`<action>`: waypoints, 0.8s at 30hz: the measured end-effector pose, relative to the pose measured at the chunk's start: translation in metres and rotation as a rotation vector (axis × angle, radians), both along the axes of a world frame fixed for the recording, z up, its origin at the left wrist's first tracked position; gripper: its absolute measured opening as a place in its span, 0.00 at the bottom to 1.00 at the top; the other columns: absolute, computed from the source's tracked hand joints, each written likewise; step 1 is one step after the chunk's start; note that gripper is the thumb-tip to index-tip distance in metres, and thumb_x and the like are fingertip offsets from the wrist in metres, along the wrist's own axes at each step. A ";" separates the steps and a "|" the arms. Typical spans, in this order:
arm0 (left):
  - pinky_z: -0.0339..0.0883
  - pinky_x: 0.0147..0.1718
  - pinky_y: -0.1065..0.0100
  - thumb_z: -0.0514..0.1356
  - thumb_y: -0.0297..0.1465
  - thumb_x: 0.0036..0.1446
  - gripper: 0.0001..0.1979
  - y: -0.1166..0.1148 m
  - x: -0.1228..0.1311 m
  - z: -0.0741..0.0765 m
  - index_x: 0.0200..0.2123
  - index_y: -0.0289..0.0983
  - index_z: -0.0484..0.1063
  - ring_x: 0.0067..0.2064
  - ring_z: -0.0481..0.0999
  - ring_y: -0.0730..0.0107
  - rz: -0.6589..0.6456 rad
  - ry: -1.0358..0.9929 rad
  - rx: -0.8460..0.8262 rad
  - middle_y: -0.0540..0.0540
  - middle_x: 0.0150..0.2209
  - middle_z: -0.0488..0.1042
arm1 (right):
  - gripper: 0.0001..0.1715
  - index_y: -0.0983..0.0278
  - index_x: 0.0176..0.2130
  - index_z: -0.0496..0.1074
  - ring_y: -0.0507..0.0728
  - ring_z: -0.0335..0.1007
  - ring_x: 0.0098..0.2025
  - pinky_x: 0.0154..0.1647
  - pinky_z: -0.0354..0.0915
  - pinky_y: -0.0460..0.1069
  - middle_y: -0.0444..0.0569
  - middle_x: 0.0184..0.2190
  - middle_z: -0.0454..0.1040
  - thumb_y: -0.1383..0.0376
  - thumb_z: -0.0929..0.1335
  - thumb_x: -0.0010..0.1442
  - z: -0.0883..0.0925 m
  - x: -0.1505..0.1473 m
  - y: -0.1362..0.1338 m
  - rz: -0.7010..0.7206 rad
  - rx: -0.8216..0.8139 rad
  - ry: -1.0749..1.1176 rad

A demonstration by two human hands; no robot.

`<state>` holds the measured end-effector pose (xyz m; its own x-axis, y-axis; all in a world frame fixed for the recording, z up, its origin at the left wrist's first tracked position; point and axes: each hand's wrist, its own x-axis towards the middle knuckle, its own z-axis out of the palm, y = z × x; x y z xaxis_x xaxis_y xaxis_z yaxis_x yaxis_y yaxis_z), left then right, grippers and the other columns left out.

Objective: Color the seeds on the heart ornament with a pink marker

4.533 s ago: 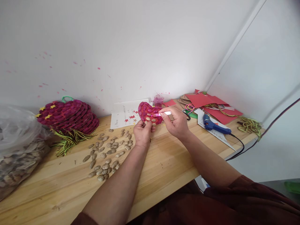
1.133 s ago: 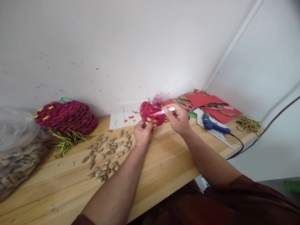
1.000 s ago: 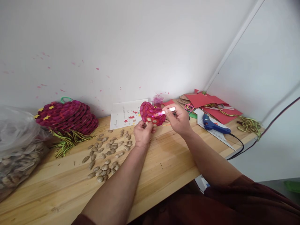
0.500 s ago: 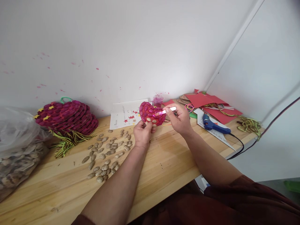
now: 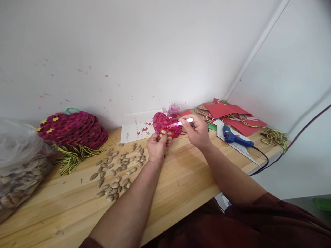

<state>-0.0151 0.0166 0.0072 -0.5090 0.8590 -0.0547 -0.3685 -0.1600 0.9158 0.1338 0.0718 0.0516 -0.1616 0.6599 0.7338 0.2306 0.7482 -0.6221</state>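
Observation:
My left hand pinches the lower edge of a rounded red craft piece covered in magenta-painted peanuts. A few pale, unpainted peanuts show on it near my thumb. In my right hand is a paintbrush with a white handle, its magenta-wet tip against the front of the piece. Just behind stands a clear plastic cup with magenta paint inside. Loose peanuts lie scattered on the wooden table to the left of my left forearm.
A stack of magenta peanut-covered pieces with yellow stars and green cords stands at the left, beside a clear bag of peanuts. Paper with star stickers lies behind. Rightward are red card, a blue glue gun with its cable, and tangled cord.
The brush tip has shifted slightly left across the piece. Both hands keep their holds, and the piece stays nearly in place.

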 end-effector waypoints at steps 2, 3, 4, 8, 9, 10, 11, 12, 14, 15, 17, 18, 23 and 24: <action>0.67 0.22 0.70 0.72 0.39 0.38 0.15 0.000 0.000 0.000 0.25 0.38 0.72 0.21 0.73 0.70 -0.003 0.001 -0.001 0.52 0.20 0.72 | 0.10 0.60 0.40 0.79 0.58 0.78 0.42 0.48 0.71 0.54 0.48 0.37 0.83 0.59 0.69 0.71 0.000 0.000 -0.001 -0.016 -0.003 -0.009; 0.67 0.22 0.70 0.72 0.39 0.38 0.15 0.000 0.000 0.000 0.25 0.38 0.72 0.21 0.74 0.70 -0.005 0.002 -0.001 0.52 0.20 0.72 | 0.10 0.60 0.40 0.79 0.58 0.78 0.42 0.47 0.71 0.54 0.48 0.36 0.82 0.59 0.69 0.71 0.001 0.000 -0.001 -0.029 -0.001 -0.015; 0.67 0.22 0.70 0.72 0.40 0.38 0.16 0.000 0.000 0.000 0.25 0.38 0.72 0.21 0.74 0.70 -0.007 0.004 -0.001 0.52 0.21 0.73 | 0.10 0.60 0.40 0.80 0.58 0.77 0.42 0.47 0.71 0.54 0.48 0.36 0.82 0.59 0.69 0.71 0.001 0.000 -0.002 -0.040 0.001 -0.021; 0.67 0.23 0.70 0.72 0.40 0.38 0.16 0.000 -0.001 -0.001 0.26 0.38 0.73 0.21 0.74 0.70 -0.004 0.001 0.001 0.52 0.21 0.73 | 0.11 0.60 0.40 0.80 0.58 0.77 0.42 0.47 0.71 0.54 0.48 0.36 0.82 0.58 0.69 0.71 0.001 0.000 -0.002 -0.036 0.007 -0.009; 0.67 0.23 0.70 0.72 0.40 0.38 0.16 0.000 -0.001 -0.001 0.26 0.38 0.73 0.21 0.74 0.70 -0.004 0.000 0.003 0.52 0.21 0.73 | 0.11 0.60 0.40 0.80 0.58 0.77 0.42 0.48 0.71 0.54 0.48 0.36 0.82 0.58 0.69 0.71 0.001 0.000 -0.002 -0.026 0.005 -0.001; 0.67 0.23 0.70 0.73 0.40 0.38 0.17 0.000 -0.001 -0.001 0.26 0.38 0.73 0.22 0.74 0.70 -0.006 0.001 0.004 0.52 0.21 0.73 | 0.12 0.60 0.41 0.80 0.58 0.77 0.42 0.48 0.72 0.55 0.48 0.36 0.82 0.57 0.69 0.71 0.001 0.000 -0.002 -0.017 0.001 0.004; 0.68 0.23 0.69 0.73 0.40 0.38 0.17 0.000 -0.001 -0.001 0.27 0.38 0.72 0.22 0.75 0.69 -0.010 0.004 0.006 0.52 0.22 0.73 | 0.12 0.60 0.41 0.80 0.58 0.77 0.41 0.47 0.72 0.55 0.48 0.35 0.82 0.56 0.69 0.71 0.001 -0.001 -0.002 -0.011 -0.007 0.008; 0.68 0.23 0.69 0.73 0.41 0.39 0.18 0.000 -0.001 -0.001 0.27 0.38 0.73 0.22 0.75 0.69 -0.016 0.010 0.006 0.52 0.22 0.73 | 0.13 0.60 0.41 0.80 0.59 0.77 0.41 0.47 0.72 0.55 0.48 0.35 0.81 0.55 0.69 0.71 0.000 -0.001 -0.002 -0.005 -0.017 0.009; 0.68 0.24 0.69 0.74 0.42 0.39 0.18 0.000 -0.001 -0.002 0.28 0.38 0.73 0.23 0.75 0.69 -0.024 0.026 0.007 0.52 0.22 0.73 | 0.15 0.59 0.42 0.80 0.59 0.77 0.42 0.45 0.73 0.55 0.49 0.34 0.81 0.52 0.70 0.71 0.000 -0.002 -0.002 0.003 -0.036 0.013; 0.68 0.24 0.69 0.74 0.42 0.39 0.19 0.000 -0.001 -0.003 0.28 0.37 0.74 0.23 0.75 0.69 -0.028 0.031 0.008 0.52 0.22 0.73 | 0.16 0.59 0.42 0.80 0.60 0.77 0.42 0.44 0.73 0.55 0.49 0.34 0.81 0.51 0.70 0.70 -0.001 -0.002 -0.002 0.005 -0.043 0.014; 0.69 0.24 0.69 0.74 0.42 0.39 0.19 0.000 -0.001 -0.003 0.28 0.37 0.74 0.23 0.76 0.69 -0.031 0.035 0.013 0.52 0.23 0.74 | 0.16 0.58 0.42 0.80 0.60 0.77 0.42 0.44 0.73 0.55 0.49 0.34 0.80 0.50 0.70 0.70 -0.001 -0.003 -0.002 -0.002 -0.043 0.012; 0.69 0.24 0.69 0.74 0.43 0.39 0.19 0.000 -0.001 -0.004 0.28 0.37 0.74 0.23 0.76 0.69 -0.033 0.034 0.015 0.52 0.23 0.74 | 0.16 0.58 0.42 0.80 0.60 0.77 0.42 0.44 0.73 0.55 0.49 0.34 0.81 0.50 0.70 0.71 -0.001 -0.003 -0.003 -0.011 -0.038 0.007; 0.72 0.27 0.68 0.75 0.43 0.38 0.20 0.001 -0.001 -0.003 0.28 0.37 0.74 0.24 0.78 0.67 -0.010 0.008 0.018 0.52 0.23 0.73 | 0.13 0.60 0.42 0.80 0.58 0.77 0.42 0.48 0.72 0.55 0.49 0.38 0.83 0.56 0.68 0.72 0.002 -0.001 -0.005 -0.045 0.025 -0.016; 0.72 0.27 0.68 0.75 0.43 0.37 0.21 0.001 -0.001 -0.003 0.29 0.37 0.74 0.24 0.78 0.67 -0.002 -0.004 0.020 0.52 0.23 0.74 | 0.12 0.60 0.42 0.79 0.58 0.77 0.41 0.48 0.72 0.55 0.49 0.38 0.83 0.57 0.68 0.72 0.002 -0.001 -0.005 -0.043 0.041 -0.018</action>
